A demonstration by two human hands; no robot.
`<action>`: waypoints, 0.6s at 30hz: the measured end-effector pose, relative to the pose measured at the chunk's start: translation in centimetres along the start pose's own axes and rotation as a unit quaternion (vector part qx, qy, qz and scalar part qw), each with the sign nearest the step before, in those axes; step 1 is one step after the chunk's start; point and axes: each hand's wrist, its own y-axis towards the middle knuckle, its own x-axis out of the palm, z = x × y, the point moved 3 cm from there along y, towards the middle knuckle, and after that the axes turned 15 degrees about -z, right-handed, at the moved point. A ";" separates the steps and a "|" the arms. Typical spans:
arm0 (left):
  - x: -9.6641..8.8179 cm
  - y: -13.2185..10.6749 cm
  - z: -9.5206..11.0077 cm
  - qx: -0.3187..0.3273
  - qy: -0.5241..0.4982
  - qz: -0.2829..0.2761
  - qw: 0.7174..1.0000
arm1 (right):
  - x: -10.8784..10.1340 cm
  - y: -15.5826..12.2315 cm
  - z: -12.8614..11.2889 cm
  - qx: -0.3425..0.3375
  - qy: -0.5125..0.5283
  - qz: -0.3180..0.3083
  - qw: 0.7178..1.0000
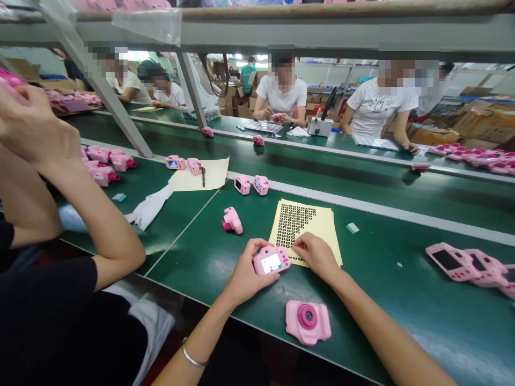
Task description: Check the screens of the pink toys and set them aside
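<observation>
1. Head view: our left hand (pixel 245 276) grasps the pink camera (pixel 271 261) by the near left corner of the yellow sheet (pixel 316 224); a slack grip could drop it.
2. To its right, our right hand (pixel 317 257) bends its fingers over the sheet; whether they pinch anything, we cannot tell. A careless sweep could shift the paper.
3. We see the camera rounded, its lit screen (pixel 271 264) left of darker pink buttons (pixel 284 259).

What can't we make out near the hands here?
Head view, pink camera in left hand: lens side, turned away.
Head view, right hand: whether it pinches anything, too small.
Head view, yellow sheet: part of its near end, covered by right hand and camera.
Head view, overlapping cameras at right: rightmost, cut off by frame edge.
</observation>
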 end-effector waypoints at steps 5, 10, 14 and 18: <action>-0.1 0.2 0.1 -0.007 0.026 0.004 1.000 | 0.4 -0.3 -0.4 0.007 -0.021 0.001 1.000; 0.1 0.2 -0.2 -0.014 -0.028 -0.011 0.999 | -0.2 -1.1 -1.7 -0.017 0.001 0.018 1.000; 0.2 0.2 -0.4 -0.016 -0.033 -0.016 0.999 | -0.6 -2.3 -4.9 -0.126 0.037 -0.012 0.991; 0.3 0.2 -0.4 -0.012 -0.035 -0.018 0.999 | -0.4 -2.3 -6.5 -0.115 -0.042 -0.017 0.992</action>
